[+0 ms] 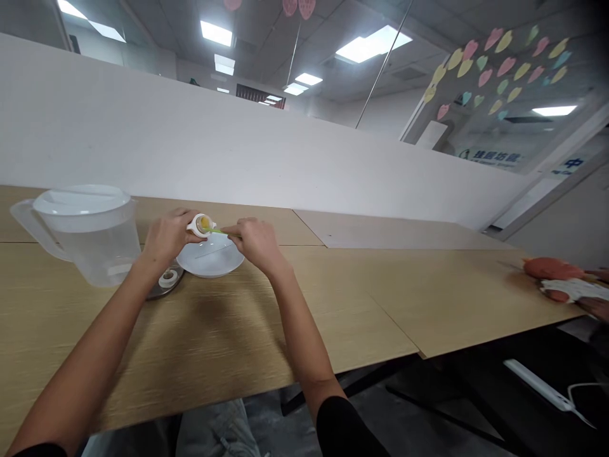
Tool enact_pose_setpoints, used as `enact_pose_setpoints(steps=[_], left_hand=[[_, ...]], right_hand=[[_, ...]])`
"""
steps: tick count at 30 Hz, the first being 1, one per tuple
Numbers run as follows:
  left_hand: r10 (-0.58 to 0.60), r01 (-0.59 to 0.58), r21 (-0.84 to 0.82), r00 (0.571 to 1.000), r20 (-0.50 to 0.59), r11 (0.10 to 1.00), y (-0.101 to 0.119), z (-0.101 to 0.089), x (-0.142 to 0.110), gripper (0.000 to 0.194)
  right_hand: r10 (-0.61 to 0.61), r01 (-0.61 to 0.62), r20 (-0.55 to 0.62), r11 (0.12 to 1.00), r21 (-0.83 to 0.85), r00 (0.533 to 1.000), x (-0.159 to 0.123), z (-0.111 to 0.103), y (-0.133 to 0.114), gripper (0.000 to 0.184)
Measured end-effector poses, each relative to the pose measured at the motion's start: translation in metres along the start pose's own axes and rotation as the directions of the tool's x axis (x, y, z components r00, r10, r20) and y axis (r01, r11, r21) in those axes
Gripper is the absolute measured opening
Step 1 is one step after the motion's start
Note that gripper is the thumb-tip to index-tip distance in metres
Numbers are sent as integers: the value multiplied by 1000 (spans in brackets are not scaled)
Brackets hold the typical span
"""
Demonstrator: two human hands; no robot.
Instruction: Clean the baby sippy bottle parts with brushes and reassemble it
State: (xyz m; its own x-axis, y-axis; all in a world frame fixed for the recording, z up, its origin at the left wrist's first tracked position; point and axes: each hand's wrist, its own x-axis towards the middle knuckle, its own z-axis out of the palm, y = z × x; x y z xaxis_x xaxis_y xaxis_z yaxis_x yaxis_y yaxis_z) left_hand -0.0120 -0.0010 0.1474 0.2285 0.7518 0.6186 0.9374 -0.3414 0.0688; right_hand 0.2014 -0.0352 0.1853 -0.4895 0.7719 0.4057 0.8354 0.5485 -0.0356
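Left hand point(169, 240): closed, gripping a white plastic cap point(198, 225) with yellow inside
Right hand point(257, 244): closed in a pinch on a thin green stick point(219, 231), its end at the cap
Cap's place: just above the far side of the bowl, between both hands
Below the hands: shallow white bowl point(210, 257) on a wooden table point(266, 330)
Left of the bowl: transparent plastic pitcher point(90, 247) with a white lid
Near the bowl: small white ring point(167, 278) on a round metal disc point(157, 292), partly behind the pitcher
Far right: another person's hand point(597, 308) beside an orange cloth point(552, 268) and a white cloth point(571, 290)
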Motion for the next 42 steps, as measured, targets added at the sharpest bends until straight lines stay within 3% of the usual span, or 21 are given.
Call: enact_pose_setpoints(steps=[4, 10, 12, 16, 19, 22, 27, 31, 35, 38, 42], left_hand=[[51, -51, 50, 999, -6, 997, -1, 0, -1, 35], [333, -332, 89, 943, 3, 939, 21, 8, -4, 39], [309, -309, 64, 951, 10, 949, 25, 10, -3, 37], [122, -122, 10, 991, 54, 992, 17, 8, -1, 33], [22, -18, -51, 997, 80, 999, 5, 3, 1, 34], [-3, 8, -63, 997, 71, 998, -1, 1, 1, 37], [-31, 19, 130, 996, 88, 991, -8, 6, 0, 36], [6, -50, 265, 986, 166, 963, -12, 13, 1, 32], [105, -160, 289, 974, 198, 944, -12, 20, 3, 32], [113, -148, 204, 978, 173, 968, -15, 24, 2, 30], [-12, 22, -86, 994, 107, 996, -19, 19, 1, 41]], right_hand=[[-25, 26, -60, 1000, 12, 998, 3, 6, 0, 25], [225, -205, -167, 970, 130, 960, 9, 11, 9, 31], [163, -145, -106, 977, 156, 981, 7, 9, 13, 27], [0, -4, 25, 987, 163, 1000, 3, 7, 18, 20], [7, -12, 37, 990, 139, 999, 2, 3, 19, 19], [22, -26, 27, 988, 151, 999, -4, -6, 20, 20], [124, -127, 32, 975, 184, 992, -29, -32, 35, 24], [390, -388, 8, 912, 134, 921, -44, -42, 59, 20], [566, -568, 86, 823, -3, 820, -36, -29, 84, 15], [623, -621, 209, 779, -82, 754, -20, -6, 98, 22], [634, -661, 382, 747, -75, 673, 1, 34, 112, 31]])
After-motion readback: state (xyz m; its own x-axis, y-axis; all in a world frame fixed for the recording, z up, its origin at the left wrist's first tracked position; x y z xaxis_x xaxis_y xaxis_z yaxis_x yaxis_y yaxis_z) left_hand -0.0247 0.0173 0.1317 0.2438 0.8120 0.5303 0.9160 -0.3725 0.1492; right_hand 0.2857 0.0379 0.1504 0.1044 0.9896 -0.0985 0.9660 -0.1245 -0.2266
